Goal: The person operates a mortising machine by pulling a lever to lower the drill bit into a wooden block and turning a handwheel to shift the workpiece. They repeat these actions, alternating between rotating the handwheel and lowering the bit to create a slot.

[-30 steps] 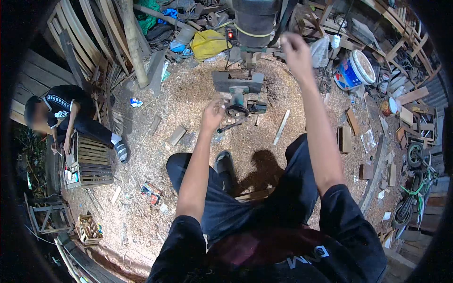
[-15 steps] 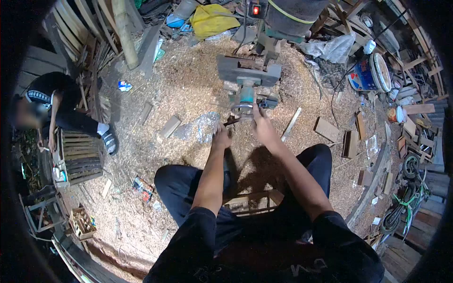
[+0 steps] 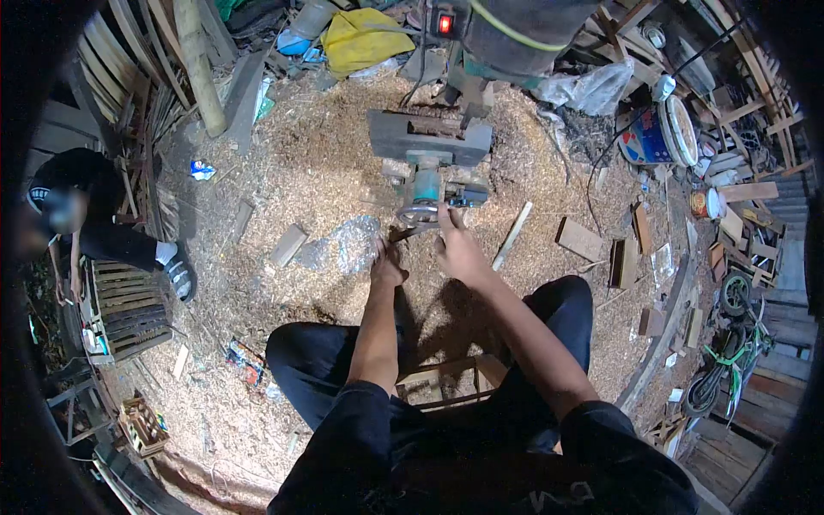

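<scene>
My left hand [image 3: 389,266] is closed on the near end of a dark, slim piece [image 3: 408,233], whose kind I cannot make out. My right hand [image 3: 462,251] has its fingers at the other end of this piece, index finger stretched forward along it. The piece lies at the round metal wheel [image 3: 418,215] of a green machine [image 3: 426,184], touching or very near it. Behind the wheel the machine has a wide grey metal body [image 3: 431,137]. My fingertips and the contact with the wheel are partly hidden.
Wood shavings [image 3: 300,172] cover the floor. Wood blocks [image 3: 580,239] and a pale stick [image 3: 512,236] lie to the right, a plastic sheet [image 3: 354,243] to the left. Another person [image 3: 103,215] sits at far left beside a slatted crate [image 3: 129,305]. A paint bucket [image 3: 648,137] stands at right.
The view has shifted, so the machine and floor objects sit further left and slightly lower. Both hands stay at the wheel with the dark piece.
</scene>
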Action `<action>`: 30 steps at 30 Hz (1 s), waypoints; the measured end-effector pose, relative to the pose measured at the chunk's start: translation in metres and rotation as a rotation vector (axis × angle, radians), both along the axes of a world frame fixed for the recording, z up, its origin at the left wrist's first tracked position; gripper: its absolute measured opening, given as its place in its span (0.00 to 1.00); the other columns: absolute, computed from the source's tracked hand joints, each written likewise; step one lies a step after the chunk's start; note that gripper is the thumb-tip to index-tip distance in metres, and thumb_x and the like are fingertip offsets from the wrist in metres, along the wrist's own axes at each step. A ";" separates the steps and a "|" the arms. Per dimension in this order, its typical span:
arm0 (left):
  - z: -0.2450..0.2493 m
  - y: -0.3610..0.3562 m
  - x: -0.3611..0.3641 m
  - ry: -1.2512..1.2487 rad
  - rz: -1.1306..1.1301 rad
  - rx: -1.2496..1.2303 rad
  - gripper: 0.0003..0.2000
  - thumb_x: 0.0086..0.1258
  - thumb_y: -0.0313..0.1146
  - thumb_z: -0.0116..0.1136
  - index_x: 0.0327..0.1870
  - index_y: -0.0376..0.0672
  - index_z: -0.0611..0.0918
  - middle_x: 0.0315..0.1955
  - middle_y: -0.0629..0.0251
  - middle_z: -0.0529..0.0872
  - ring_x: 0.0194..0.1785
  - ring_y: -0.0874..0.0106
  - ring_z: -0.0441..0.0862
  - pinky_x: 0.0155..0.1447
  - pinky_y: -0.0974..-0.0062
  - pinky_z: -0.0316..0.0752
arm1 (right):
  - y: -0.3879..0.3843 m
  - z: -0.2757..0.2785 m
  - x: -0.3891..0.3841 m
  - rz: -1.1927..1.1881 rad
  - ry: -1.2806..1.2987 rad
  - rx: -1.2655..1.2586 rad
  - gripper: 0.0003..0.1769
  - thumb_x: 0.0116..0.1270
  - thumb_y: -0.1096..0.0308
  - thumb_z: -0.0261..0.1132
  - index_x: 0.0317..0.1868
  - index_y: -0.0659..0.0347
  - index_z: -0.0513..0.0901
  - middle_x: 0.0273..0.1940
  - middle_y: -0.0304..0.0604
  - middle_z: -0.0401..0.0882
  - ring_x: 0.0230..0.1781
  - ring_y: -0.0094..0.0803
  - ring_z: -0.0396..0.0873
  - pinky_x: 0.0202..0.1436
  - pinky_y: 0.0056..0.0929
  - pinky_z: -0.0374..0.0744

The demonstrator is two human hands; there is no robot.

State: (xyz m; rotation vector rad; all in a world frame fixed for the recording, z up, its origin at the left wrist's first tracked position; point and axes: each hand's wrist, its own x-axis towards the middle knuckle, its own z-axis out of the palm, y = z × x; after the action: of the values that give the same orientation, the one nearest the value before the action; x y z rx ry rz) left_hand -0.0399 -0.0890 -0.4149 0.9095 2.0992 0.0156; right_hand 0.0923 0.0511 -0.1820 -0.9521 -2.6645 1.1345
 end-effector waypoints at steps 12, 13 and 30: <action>-0.022 -0.001 -0.025 -0.137 0.410 0.251 0.28 0.66 0.42 0.59 0.62 0.34 0.71 0.51 0.41 0.81 0.56 0.52 0.80 0.57 0.63 0.75 | -0.001 -0.031 0.000 -0.027 0.200 0.082 0.35 0.67 0.75 0.56 0.74 0.68 0.56 0.57 0.81 0.68 0.51 0.72 0.75 0.57 0.55 0.77; -0.043 -0.002 -0.026 -0.196 0.516 0.327 0.23 0.67 0.43 0.57 0.56 0.34 0.76 0.47 0.44 0.83 0.50 0.53 0.82 0.52 0.62 0.76 | 0.000 -0.035 0.000 -0.029 0.231 0.109 0.34 0.67 0.75 0.56 0.73 0.67 0.57 0.57 0.80 0.69 0.51 0.71 0.75 0.56 0.55 0.77; -0.125 0.014 -0.017 -0.222 1.288 0.615 0.10 0.67 0.37 0.62 0.41 0.39 0.82 0.32 0.61 0.83 0.27 0.71 0.77 0.28 0.69 0.71 | 0.001 -0.022 -0.003 -0.038 0.126 0.034 0.36 0.63 0.79 0.58 0.72 0.69 0.59 0.61 0.82 0.65 0.58 0.71 0.71 0.61 0.50 0.75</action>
State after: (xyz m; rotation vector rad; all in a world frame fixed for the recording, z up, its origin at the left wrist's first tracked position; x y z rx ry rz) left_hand -0.0570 -0.0745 -0.5400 -0.2798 2.1244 1.3885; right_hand 0.0895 0.0521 -0.2038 -0.8911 -2.5471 1.0990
